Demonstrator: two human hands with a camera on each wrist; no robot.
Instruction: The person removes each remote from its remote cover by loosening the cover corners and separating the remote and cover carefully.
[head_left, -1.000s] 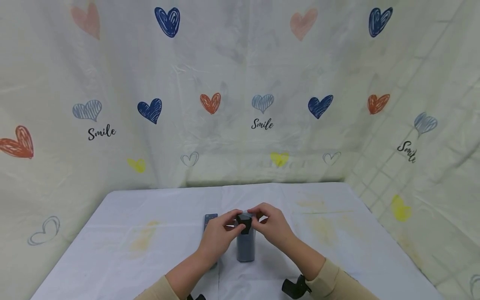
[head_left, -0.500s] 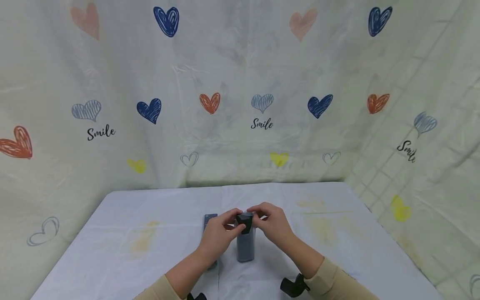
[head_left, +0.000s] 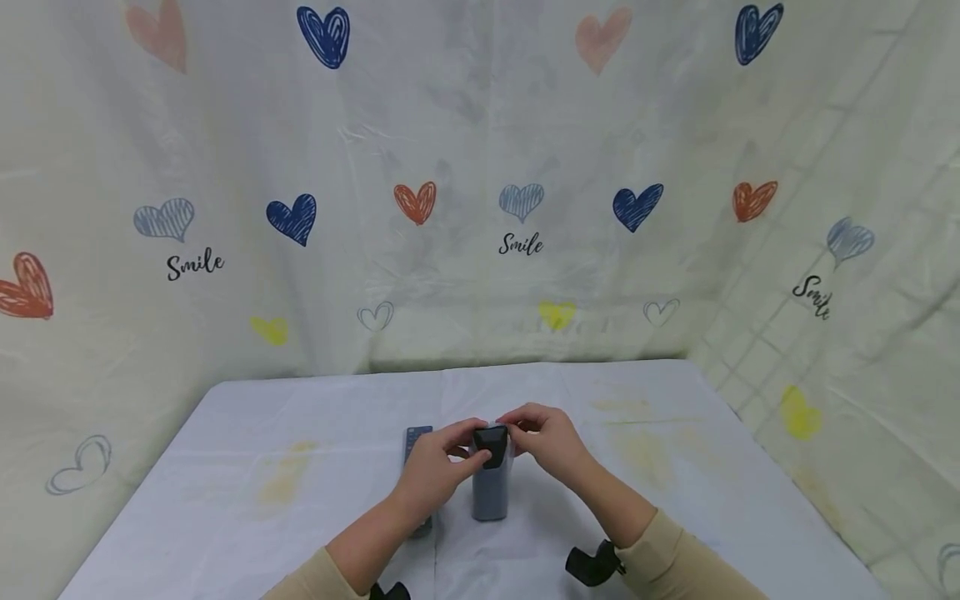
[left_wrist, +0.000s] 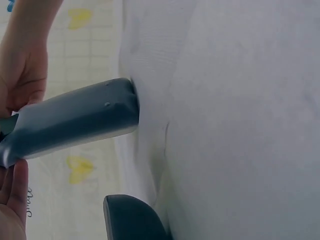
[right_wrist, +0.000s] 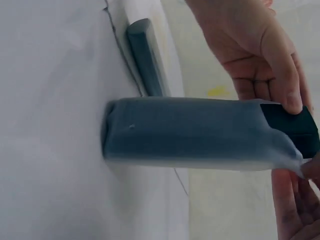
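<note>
A dark slab-like object, perhaps a remote control [head_left: 492,438], stands upright inside a translucent sleeve [head_left: 490,498], its bare dark top end showing at the mouth. The sleeve's lower end meets the table. My left hand [head_left: 437,468] pinches the top end, thumb on the dark face and fingers behind, as the right wrist view shows. With thumb and index finger, my right hand [head_left: 553,443] pinches the sleeve's rim at the upper right; in the right wrist view the film [right_wrist: 285,150] is drawn out there. The far side of the mouth is hidden.
A remote control [head_left: 418,435] with buttons lies on the table just left, partly under my left hand and forearm. Black wrist-worn devices [head_left: 594,564] are at both sleeves. The table [head_left: 637,500] has a white cloth; a heart-printed curtain [head_left: 465,275] hangs behind.
The hands keep their hold with only a slight shift of the right fingers. A little more of the dark face shows at the sleeve's mouth. The head view has turned slightly.
</note>
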